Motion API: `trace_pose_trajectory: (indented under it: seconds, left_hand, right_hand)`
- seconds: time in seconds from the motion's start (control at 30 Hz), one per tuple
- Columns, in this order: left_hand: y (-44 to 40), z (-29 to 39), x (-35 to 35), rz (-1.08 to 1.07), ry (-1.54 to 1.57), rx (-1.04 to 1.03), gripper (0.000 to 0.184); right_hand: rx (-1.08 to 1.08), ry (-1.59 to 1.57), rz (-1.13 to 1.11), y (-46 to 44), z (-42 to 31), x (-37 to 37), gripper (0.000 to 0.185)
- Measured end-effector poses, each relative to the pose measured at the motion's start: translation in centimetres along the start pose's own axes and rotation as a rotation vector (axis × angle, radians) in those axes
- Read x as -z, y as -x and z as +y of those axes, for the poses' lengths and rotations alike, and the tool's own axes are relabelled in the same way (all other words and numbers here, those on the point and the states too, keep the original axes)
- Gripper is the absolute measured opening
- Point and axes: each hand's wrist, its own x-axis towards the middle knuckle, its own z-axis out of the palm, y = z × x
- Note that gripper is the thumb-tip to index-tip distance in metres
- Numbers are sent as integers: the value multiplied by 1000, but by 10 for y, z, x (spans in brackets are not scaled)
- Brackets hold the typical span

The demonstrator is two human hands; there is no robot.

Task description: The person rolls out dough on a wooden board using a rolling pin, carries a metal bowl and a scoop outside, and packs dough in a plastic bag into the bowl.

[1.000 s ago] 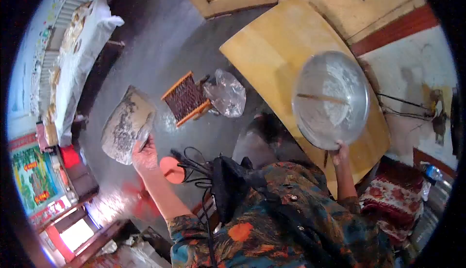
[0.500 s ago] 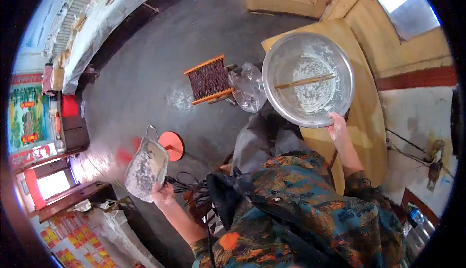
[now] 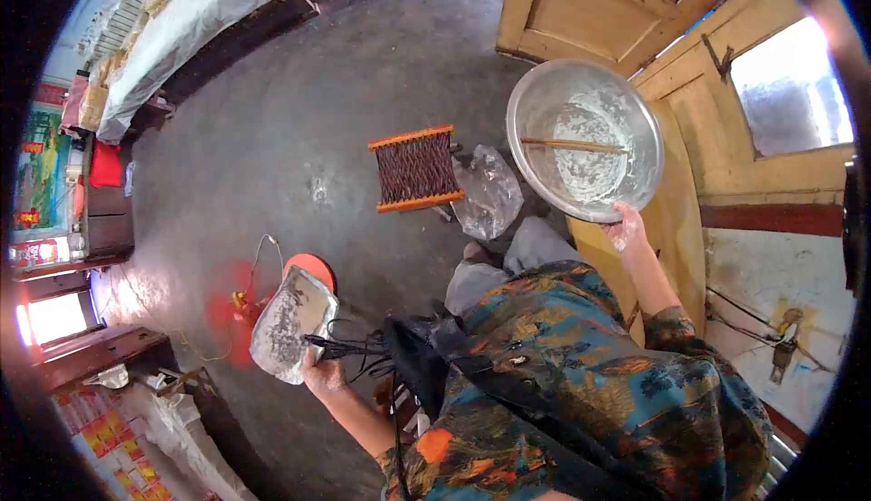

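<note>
Just changed: against half a second ago, the view has swung, so more of the paned door (image 3: 789, 174) shows, and the shallow tray (image 3: 290, 324) now overlaps the red round stool (image 3: 318, 267) in the view instead of lying beside it.
What that means: both vessels seem to be carried along together, each hand fully taken up and neither vessel set down.
Left hand (image 3: 324, 374): pinching the tray's near edge; fingers behind that edge cannot be made out.
Right hand (image 3: 626, 229): closed on the near rim of the steel basin (image 3: 544, 106), which tilts so its inside faces the camera; how far the fingers reach beneath cannot be told.
Steel basin: one, held up at the right, in front of the yellow board (image 3: 685, 229); white residue coats its bottom.
Wooden sticks (image 3: 562, 144): probably two, lying close together across the basin; the exact count is uncertain.
Shallow tray: one, held low at the left, its face streaked with white; whether it is stiff or soft cannot be told.
Stools: two, the red one and a folding stool (image 3: 417, 170) with a dark woven seat, standing on the floor.
Clear plastic bag (image 3: 490, 197): one, just beside the folding stool.
Hands in view: two.
</note>
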Motion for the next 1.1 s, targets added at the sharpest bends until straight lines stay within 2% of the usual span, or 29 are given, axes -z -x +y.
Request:
trace_pose_trajectory:
  seconds: [0.1, 0.13, 0.23, 0.27, 0.37, 0.4, 0.5, 0.53, 0.63, 0.67, 0.77, 0.83, 0.9, 0.97, 1.03, 1.1]
  left_hand:
    - [-24, 12, -4, 85, 22, 33, 23]
    - [-23, 16, -10, 10, 56, 42, 25]
    - [-29, 15, 2, 71, 51, 18, 25]
    - [-25, 14, 7, 132, -39, -9, 25]
    - [-14, 17, 10, 18, 5, 21, 28]
    - [-10, 17, 4, 84, 14, 2, 24]
    - [-17, 15, 4, 81, 26, 3, 19]
    - [-18, 15, 2, 183, 41, -3, 18]
    - [-3, 12, -9, 196, -11, -98, 22]
    - [-6, 12, -11, 269, -25, -121, 24]
    - [28, 13, -65, 322, -41, -135, 19]
    - [9, 11, -30, 313, 70, -105, 20]
    - [27, -5, -105, 293, 90, -81, 25]
    - [36, -9, -126, 278, 174, -106, 31]
    - [43, -14, -185, 189, 178, -147, 33]
    - [39, -10, -205, 79, 151, -127, 35]
  right_hand:
    - [2, 31, 88, 20, -2, -31, 37]
    - [-7, 28, 62, 20, -2, -35, 36]
    - [-29, 36, 20, 20, -1, -29, 35]
    - [-33, 50, 29, 19, 0, -27, 35]
    - [-62, 73, -22, 11, -3, -34, 36]
    - [-79, 79, -54, 8, -4, -46, 37]
    - [-91, 162, 27, -9, -8, -85, 42]
    - [-101, 137, 9, -17, -4, -95, 42]
    - [-132, 109, -24, -36, 7, -113, 43]
    - [-144, 125, -24, -42, 10, -120, 43]
    - [-174, 183, -82, -66, -8, -143, 46]
    - [-220, 204, -115, -95, -17, -152, 49]
    - [-288, 222, -110, -123, -32, -165, 45]
    - [-308, 244, -113, -142, -41, -173, 41]
    - [-326, 318, -101, -164, -42, -182, 37]
    - [-333, 425, -90, -186, -50, -205, 36]
